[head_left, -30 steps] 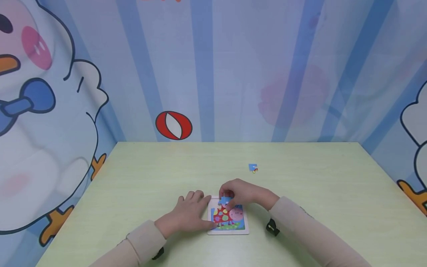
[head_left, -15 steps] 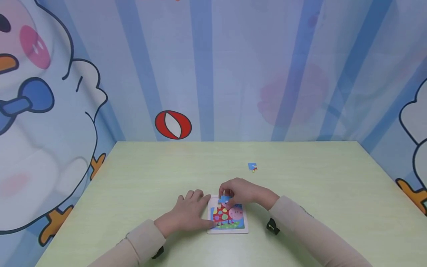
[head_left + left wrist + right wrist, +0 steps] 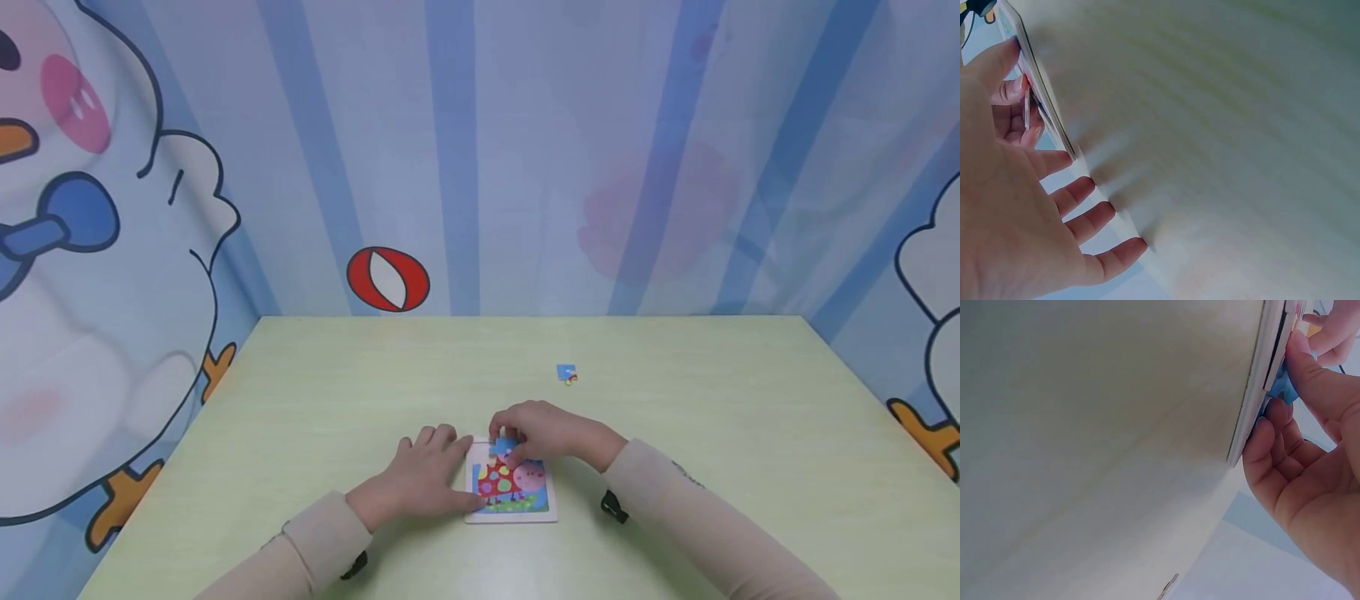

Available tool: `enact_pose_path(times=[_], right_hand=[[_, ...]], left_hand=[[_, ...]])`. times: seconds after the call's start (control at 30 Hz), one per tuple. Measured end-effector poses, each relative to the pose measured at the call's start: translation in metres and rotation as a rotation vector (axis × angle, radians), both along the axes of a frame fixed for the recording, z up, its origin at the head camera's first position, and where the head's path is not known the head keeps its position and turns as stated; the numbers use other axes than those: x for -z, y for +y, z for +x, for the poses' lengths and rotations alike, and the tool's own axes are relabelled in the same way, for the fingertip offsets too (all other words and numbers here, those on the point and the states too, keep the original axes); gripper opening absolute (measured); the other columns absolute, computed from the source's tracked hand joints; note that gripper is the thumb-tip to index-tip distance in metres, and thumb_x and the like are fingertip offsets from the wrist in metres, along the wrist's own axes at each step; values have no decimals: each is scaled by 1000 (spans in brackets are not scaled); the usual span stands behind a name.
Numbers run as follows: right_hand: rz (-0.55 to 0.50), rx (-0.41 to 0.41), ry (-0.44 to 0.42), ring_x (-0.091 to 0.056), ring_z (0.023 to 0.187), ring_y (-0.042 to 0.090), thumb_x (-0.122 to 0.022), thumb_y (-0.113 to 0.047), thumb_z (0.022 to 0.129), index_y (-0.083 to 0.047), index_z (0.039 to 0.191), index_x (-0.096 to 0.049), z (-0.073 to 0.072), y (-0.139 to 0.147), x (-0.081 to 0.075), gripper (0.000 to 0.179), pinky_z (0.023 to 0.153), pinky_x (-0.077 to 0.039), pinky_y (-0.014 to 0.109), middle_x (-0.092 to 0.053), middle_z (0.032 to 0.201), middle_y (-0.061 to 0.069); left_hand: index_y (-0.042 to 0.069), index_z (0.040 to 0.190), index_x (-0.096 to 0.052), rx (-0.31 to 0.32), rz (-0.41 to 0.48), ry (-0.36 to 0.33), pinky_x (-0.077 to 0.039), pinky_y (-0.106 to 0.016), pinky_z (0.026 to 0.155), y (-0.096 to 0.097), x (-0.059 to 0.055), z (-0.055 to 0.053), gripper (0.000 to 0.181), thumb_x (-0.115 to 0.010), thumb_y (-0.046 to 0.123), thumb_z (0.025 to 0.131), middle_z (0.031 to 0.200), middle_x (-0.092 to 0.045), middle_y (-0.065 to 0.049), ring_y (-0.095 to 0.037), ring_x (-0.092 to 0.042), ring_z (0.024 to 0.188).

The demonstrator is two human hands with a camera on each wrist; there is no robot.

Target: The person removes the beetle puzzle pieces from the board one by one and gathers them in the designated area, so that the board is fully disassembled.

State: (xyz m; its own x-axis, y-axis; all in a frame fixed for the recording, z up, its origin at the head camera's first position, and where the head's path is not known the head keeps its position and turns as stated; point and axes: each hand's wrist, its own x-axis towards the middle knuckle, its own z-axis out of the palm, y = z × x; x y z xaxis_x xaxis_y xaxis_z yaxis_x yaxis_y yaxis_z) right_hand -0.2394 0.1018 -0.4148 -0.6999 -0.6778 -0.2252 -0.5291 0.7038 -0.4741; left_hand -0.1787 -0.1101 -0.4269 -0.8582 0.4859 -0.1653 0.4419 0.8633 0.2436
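Observation:
A small jigsaw puzzle in a white frame [image 3: 512, 518] lies on the table, its picture a pink pig in a spotted red outfit. My right hand [image 3: 553, 430] pinches a blue puzzle piece [image 3: 501, 448] between thumb and fingers, over the upper part of the puzzle. In the right wrist view that blue piece [image 3: 1286, 386] appears tilted against the board, partly covered by the thumb. With fingers spread, my left hand [image 3: 426, 485] rests at the puzzle's left side. Its thumb touches the lower left, and its index fingertip is at the upper left corner.
Beyond the right hand, a loose blue puzzle piece [image 3: 567, 372] with red and yellow bits lies on the pale green table [image 3: 360, 375]. A cartoon-printed curtain [image 3: 517, 167] stands behind the table's back edge.
Both hands hold nearly the same pose over the puzzle. The whole scene shifts slightly up and left in the head view. The pinched piece barely moves.

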Motion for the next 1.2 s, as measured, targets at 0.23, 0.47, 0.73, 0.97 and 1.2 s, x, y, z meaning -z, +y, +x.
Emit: enact_pose_path(times=[0.23,0.47,0.73,0.97,1.2], right_hand=[[-42,-23,-28,-52,77,11,-72,-12,86,-22,106,-67,-2,3,3,23,73,-46,24,-58,83,-8],[-124,-27,-71,-54,79,12,-69,-7,88,-20,109,-68,-6,9,5,24,74,-47,25,-60,86,-8],[-198,0,-121,-53,80,14,-67,-8,90,-20,111,-69,-9,18,5,25,74,-47,28,-60,90,-6],[-245,31,-109,-48,77,15,-58,-4,95,-14,115,-68,-18,32,-6,25,66,-42,26,-57,88,-1],[-295,89,-110,-56,88,17,-54,-8,98,-5,124,-63,-28,59,-26,28,78,-49,33,-65,107,5]], left_hand=[[9,144,-44,-8,-2,-8,-34,-49,87,0,0,0,86,-65,63,80,134,-42,-10,-28,-37,117],[10,144,-44,-15,2,-14,-35,-51,89,1,-1,0,86,-65,62,79,135,-42,-10,-28,-38,118],[9,143,-44,-12,4,-11,-35,-50,88,2,-2,0,86,-65,62,79,134,-43,-10,-28,-39,117],[9,143,-45,-19,-7,-2,-36,-51,89,2,-1,0,87,-66,63,78,132,-44,-10,-28,-39,118],[10,143,-45,-19,-10,3,-36,-52,90,2,1,-1,87,-65,64,78,134,-44,-10,-29,-40,119]])
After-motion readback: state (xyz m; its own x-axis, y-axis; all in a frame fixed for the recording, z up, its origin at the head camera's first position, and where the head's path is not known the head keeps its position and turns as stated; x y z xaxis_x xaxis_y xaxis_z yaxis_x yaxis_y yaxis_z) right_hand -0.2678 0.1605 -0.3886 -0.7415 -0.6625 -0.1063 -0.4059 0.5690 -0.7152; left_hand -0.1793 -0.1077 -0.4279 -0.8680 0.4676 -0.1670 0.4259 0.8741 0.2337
